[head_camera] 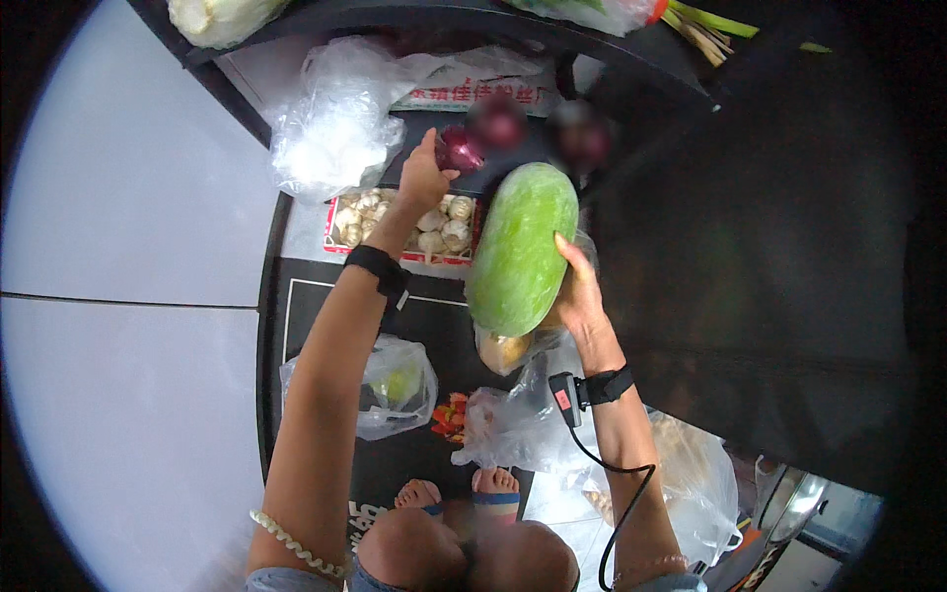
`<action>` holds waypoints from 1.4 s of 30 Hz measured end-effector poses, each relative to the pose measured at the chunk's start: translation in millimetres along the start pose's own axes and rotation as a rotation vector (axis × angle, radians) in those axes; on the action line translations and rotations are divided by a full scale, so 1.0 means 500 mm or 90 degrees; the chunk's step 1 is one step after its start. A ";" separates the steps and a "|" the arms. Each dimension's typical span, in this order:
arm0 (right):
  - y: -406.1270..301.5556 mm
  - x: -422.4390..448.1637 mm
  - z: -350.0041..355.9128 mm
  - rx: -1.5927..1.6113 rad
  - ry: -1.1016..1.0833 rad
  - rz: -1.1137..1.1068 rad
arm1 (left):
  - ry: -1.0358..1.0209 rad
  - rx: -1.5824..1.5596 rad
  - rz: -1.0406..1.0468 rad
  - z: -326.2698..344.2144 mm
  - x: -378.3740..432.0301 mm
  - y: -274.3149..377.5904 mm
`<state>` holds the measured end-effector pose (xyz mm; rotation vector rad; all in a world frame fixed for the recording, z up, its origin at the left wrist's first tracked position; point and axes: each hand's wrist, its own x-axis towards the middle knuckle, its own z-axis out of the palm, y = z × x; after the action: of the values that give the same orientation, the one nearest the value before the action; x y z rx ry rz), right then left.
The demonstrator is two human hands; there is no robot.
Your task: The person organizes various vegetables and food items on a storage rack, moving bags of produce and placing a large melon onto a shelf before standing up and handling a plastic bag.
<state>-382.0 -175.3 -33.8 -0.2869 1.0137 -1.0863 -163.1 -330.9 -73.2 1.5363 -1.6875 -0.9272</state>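
Note:
In the head view my right hand (581, 288) grips a large pale-green winter melon (524, 251) from its right side, holding it at a slant. My left hand (427, 174) reaches to a red onion (460, 149), its fingers apart at the onion's left edge; whether it touches the onion I cannot tell. Two blurred round purple things, likely more red onions (497, 122), lie to the right on the dark shelf. Below my left hand stands a shallow box of garlic bulbs (453, 231), partly covered by my wrist.
Clear plastic bags (336, 126) lie at the shelf's left. A bag with something green (396, 385), a red-orange bunch (450, 418) and more plastic bags (533, 414) lie on the floor mat. The dark shelf edge (459, 16) crosses the top, with a cabbage (218, 18) above it.

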 end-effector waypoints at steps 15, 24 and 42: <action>0.123 -0.222 -0.052 0.017 0.025 0.069 | -0.221 0.122 0.135 -0.050 -0.327 -0.025; 0.201 -0.298 -0.104 -0.072 0.043 0.164 | -0.465 0.507 0.160 -0.055 -0.653 -0.092; 0.265 -0.325 -0.052 -0.052 -0.044 0.213 | -0.132 0.396 -0.044 -0.127 -0.727 -0.079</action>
<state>-338.4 31.1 -45.3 -0.2098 1.0044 -0.7297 -57.0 24.8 -77.6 1.9514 -2.2249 -0.6366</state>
